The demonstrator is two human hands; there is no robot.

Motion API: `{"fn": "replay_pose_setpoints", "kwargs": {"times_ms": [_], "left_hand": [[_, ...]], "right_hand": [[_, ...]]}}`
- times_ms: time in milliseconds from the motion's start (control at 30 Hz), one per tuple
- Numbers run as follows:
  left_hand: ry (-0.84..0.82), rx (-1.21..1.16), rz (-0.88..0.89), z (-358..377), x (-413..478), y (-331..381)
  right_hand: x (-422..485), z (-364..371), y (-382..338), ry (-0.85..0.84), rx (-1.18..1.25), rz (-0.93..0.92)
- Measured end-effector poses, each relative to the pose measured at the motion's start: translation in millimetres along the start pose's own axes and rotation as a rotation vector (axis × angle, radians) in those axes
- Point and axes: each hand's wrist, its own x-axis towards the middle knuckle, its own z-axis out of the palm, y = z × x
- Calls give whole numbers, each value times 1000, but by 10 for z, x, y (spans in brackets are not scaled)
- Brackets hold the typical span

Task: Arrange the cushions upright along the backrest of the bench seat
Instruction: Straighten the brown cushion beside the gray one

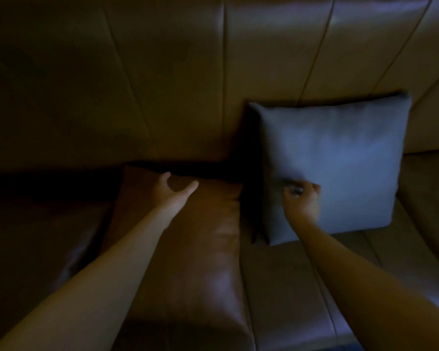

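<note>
1. Bench [302, 287]: brown leather seat with a panelled backrest [162, 84] behind. Dim light; details are soft.

2. Brown cushion [188, 249]: leather, lying flat on the seat at the left, its far edge near the foot of the backrest. Not yet upright. Risk: the smooth leather on a leather seat looks slippery; if it is lifted by the far edge alone, the near edge may slide forward and the cushion drop flat again, or off the front of the bench.

3. Grey cushion [340, 160]: fabric, standing upright and leaning on the backrest, just right of the brown cushion, with a dark gap between them. Risk: a tug at its lower left part could pull the base forward and tip it face down; raising the brown cushion close beside it could also knock it sideways.

4. Left hand [171, 190]: over the far end of the brown cushion. Fingers [192, 186] spread wide in an open curve, thumb apart, holding nothing; whether the palm touches the leather cannot be told.

5. Right hand [302, 198]: at the lower left face of the grey cushion. Fingers [314, 187] curled in tight, seemingly pinching the fabric; motion blur hides the exact hold.
</note>
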Motion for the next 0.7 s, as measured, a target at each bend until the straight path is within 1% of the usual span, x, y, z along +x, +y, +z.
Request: {"fn": "replay_pose_setpoints", "kwargs": {"times_ms": [67, 133, 200, 267, 400, 500, 700], "left_hand": [[74, 113, -55, -292, 105, -270], [109, 229, -98, -538, 208, -531], [130, 276, -176, -736, 280, -753], [115, 239, -273, -860, 324, -938], [32, 64, -297, -965, 371, -1085], [20, -15, -296, -974, 383, -1027], [81, -117, -246, -972, 243, -872]], "right_hand": [[-241, 272, -47, -168, -66, 23], [-428, 539, -10, -350, -106, 97], [-606, 768, 15, -512, -59, 199], [-732, 969, 66, -604, 35, 304], [-866, 1137, 127, -613, 138, 462], [-831, 1149, 174, -607, 194, 552], [-716, 1013, 11, -566, 299, 454]]}}
